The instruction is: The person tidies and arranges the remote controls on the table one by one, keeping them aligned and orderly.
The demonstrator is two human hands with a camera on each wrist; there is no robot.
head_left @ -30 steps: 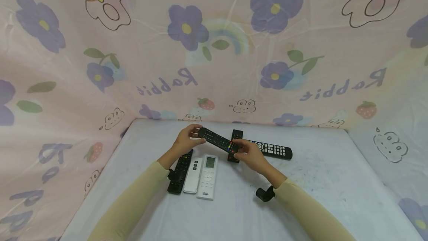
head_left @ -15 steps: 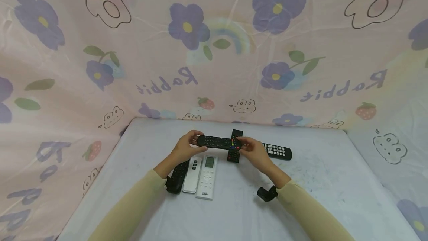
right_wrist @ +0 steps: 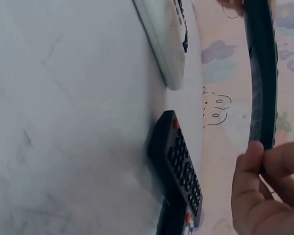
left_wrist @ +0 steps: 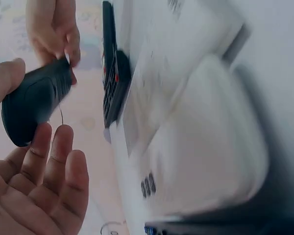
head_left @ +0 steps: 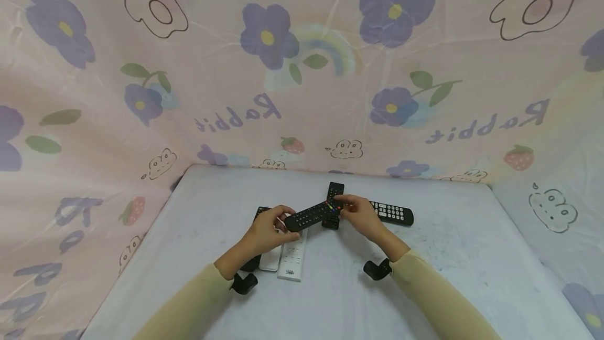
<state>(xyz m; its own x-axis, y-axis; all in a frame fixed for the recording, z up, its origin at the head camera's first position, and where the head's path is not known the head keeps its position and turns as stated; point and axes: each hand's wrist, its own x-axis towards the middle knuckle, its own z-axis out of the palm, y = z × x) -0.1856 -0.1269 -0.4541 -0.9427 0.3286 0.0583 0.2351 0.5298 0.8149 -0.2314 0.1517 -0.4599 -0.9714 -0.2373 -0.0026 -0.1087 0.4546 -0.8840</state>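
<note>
Both hands hold up a black remote control [head_left: 309,216] with coloured buttons at its right end, tilted with its left end lower. My left hand [head_left: 266,230] pinches the left end between thumb and fingertips; in the left wrist view the smooth back of that remote control [left_wrist: 29,105] shows. At the other end, my right hand [head_left: 362,218] pinches with thumb and index finger, as the right wrist view shows beside the remote control's edge [right_wrist: 263,83]. Behind it, a second black remote control [head_left: 335,189] lies lengthwise, partly covered by the held one.
Right of that lies a black remote control with white buttons [head_left: 394,213], partly hidden by my right hand. Below my left hand lie a white remote control [head_left: 291,264], another white one [head_left: 270,260] and a black one [head_left: 251,264]. Patterned cloth [head_left: 330,93] walls the white table [head_left: 349,298].
The held remote control has swung from left end high, through level, to left end low. My left hand has come down over the white remote controls; my right hand has hardly moved.
</note>
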